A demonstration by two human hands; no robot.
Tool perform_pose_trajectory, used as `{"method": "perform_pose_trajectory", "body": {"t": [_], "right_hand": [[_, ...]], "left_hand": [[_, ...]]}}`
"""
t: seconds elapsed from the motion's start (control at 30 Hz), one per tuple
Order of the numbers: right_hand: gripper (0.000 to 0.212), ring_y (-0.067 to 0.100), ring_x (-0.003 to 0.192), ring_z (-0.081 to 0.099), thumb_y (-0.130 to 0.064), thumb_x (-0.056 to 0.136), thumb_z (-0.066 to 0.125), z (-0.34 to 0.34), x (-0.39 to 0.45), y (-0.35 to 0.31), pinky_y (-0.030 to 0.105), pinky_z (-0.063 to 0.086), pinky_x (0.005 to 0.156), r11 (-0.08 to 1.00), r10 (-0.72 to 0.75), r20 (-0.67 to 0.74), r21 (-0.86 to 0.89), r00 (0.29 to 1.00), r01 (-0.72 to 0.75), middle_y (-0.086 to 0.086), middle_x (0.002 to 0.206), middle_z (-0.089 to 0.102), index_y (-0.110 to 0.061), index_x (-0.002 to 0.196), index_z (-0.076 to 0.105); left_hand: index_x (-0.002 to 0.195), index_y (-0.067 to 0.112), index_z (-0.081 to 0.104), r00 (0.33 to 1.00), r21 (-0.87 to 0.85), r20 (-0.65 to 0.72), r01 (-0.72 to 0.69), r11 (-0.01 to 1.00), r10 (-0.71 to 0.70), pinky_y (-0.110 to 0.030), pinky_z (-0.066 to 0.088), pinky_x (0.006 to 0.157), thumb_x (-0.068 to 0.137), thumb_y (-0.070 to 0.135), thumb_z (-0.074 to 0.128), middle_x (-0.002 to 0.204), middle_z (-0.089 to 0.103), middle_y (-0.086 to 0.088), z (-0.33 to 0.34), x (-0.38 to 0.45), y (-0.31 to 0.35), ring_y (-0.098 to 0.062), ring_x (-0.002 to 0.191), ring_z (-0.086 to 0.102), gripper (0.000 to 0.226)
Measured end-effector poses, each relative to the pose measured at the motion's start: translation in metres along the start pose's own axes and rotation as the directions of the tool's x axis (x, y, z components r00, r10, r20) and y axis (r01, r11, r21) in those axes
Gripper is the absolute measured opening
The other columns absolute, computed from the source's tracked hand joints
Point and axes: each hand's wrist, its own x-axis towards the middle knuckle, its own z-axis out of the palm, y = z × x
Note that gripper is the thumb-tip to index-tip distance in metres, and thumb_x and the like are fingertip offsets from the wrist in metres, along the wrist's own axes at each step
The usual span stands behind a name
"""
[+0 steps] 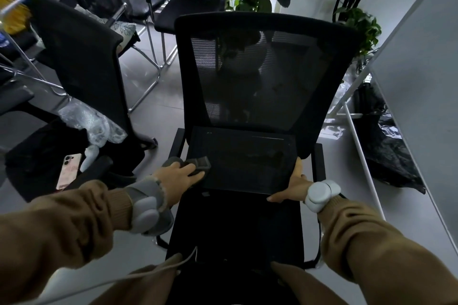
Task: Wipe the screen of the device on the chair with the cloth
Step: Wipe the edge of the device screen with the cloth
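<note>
Two hands, cloth (195,164) on device (244,164)

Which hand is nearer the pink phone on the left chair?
Left. The left hand presses the grey cloth just right of the pink phone; the right hand grips the device's far edge.
</note>
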Motion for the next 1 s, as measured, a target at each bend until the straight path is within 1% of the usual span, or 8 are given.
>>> {"method": "perform_pose_trajectory", "body": {"t": [0.13, 0.37, 0.57, 0.67, 0.77, 0.87, 0.93, 1.0], "right_hand": [[0.146, 0.038, 0.139, 0.029, -0.024, 0.061, 0.089, 0.001, 0.002, 0.001, 0.047, 0.030, 0.114, 1.000, -0.008, -0.026, 0.002, 1.000, 0.008, 0.021, 0.152, 0.017, -0.024, 0.144, -0.032], [0.146, 0.038, 0.140, 0.028, -0.025, 0.061, 0.088, 0.000, 0.004, -0.001, 0.049, 0.029, 0.114, 1.000, 0.001, -0.025, -0.006, 1.000, -0.001, 0.021, 0.152, 0.016, -0.025, 0.143, -0.032], [0.145, 0.039, 0.140, 0.027, -0.023, 0.062, 0.088, -0.002, 0.006, -0.002, 0.050, 0.029, 0.114, 1.000, 0.011, -0.020, -0.006, 1.000, -0.011, 0.020, 0.153, 0.015, -0.025, 0.143, -0.032], [0.145, 0.038, 0.141, 0.026, -0.023, 0.063, 0.088, -0.001, 0.005, -0.001, 0.050, 0.028, 0.115, 1.000, 0.009, -0.024, -0.001, 1.000, -0.009, 0.020, 0.154, 0.014, -0.024, 0.143, -0.032], [0.144, 0.036, 0.142, 0.023, -0.023, 0.063, 0.087, 0.001, 0.002, 0.003, 0.049, 0.026, 0.116, 1.000, -0.009, -0.025, 0.001, 1.000, 0.009, 0.019, 0.154, 0.010, -0.023, 0.143, -0.033], [0.145, 0.036, 0.142, 0.022, -0.023, 0.063, 0.088, 0.004, -0.001, 0.005, 0.049, 0.027, 0.116, 1.000, -0.022, -0.034, 0.001, 0.999, 0.022, 0.018, 0.155, 0.009, -0.023, 0.143, -0.033], [0.145, 0.036, 0.142, 0.022, -0.023, 0.063, 0.088, 0.005, -0.002, 0.005, 0.049, 0.027, 0.115, 1.000, -0.025, -0.035, 0.009, 0.999, 0.025, 0.018, 0.155, 0.009, -0.024, 0.143, -0.034], [0.146, 0.037, 0.142, 0.024, -0.024, 0.062, 0.088, 0.004, -0.002, 0.005, 0.050, 0.027, 0.115, 1.000, -0.015, -0.029, 0.008, 0.999, 0.015, 0.019, 0.154, 0.011, -0.025, 0.142, -0.034]], "left_hand": [[0.147, 0.031, 0.006, 0.999, -0.008, 0.022, 0.044, 0.999, -0.044, -0.041, 0.042, 0.098, 0.089, 0.016, 0.049, 0.144, 0.023, -0.003, -0.027, 0.025, -0.010, -0.034, 0.119, 0.042, 0.074], [0.147, 0.027, 0.011, 0.983, -0.049, -0.028, 0.183, 0.982, -0.184, -0.044, 0.041, 0.100, 0.089, 0.019, 0.052, 0.147, 0.021, -0.005, -0.067, 0.068, -0.026, -0.039, 0.123, 0.038, 0.072], [0.146, 0.029, 0.015, 0.981, -0.060, -0.055, 0.183, 0.981, -0.186, -0.041, 0.042, 0.096, 0.085, 0.024, 0.057, 0.144, 0.025, -0.005, -0.079, 0.084, -0.039, -0.034, 0.117, 0.042, 0.074], [0.145, 0.027, 0.017, 0.977, -0.108, -0.050, 0.201, 0.974, -0.207, -0.044, 0.043, 0.095, 0.084, 0.022, 0.058, 0.144, 0.025, -0.007, -0.080, 0.085, -0.034, -0.035, 0.118, 0.042, 0.073], [0.146, 0.028, 0.014, 0.971, -0.107, -0.107, 0.203, 0.973, -0.214, -0.044, 0.044, 0.097, 0.085, 0.020, 0.056, 0.147, 0.023, -0.005, -0.070, 0.080, -0.030, -0.034, 0.119, 0.043, 0.075], [0.146, 0.031, 0.011, 0.976, -0.052, -0.124, 0.171, 0.984, -0.177, -0.039, 0.045, 0.094, 0.088, 0.019, 0.051, 0.147, 0.022, -0.003, -0.057, 0.070, -0.029, -0.032, 0.118, 0.044, 0.072], [0.146, 0.034, 0.011, 0.981, -0.035, -0.113, 0.156, 0.987, -0.159, -0.036, 0.046, 0.089, 0.088, 0.020, 0.050, 0.145, 0.023, -0.003, -0.048, 0.061, -0.027, -0.030, 0.117, 0.045, 0.072], [0.145, 0.037, 0.011, 0.990, -0.035, -0.078, 0.119, 0.992, -0.121, -0.036, 0.045, 0.089, 0.087, 0.019, 0.050, 0.144, 0.023, -0.003, -0.040, 0.050, -0.027, -0.029, 0.115, 0.046, 0.072]]}}
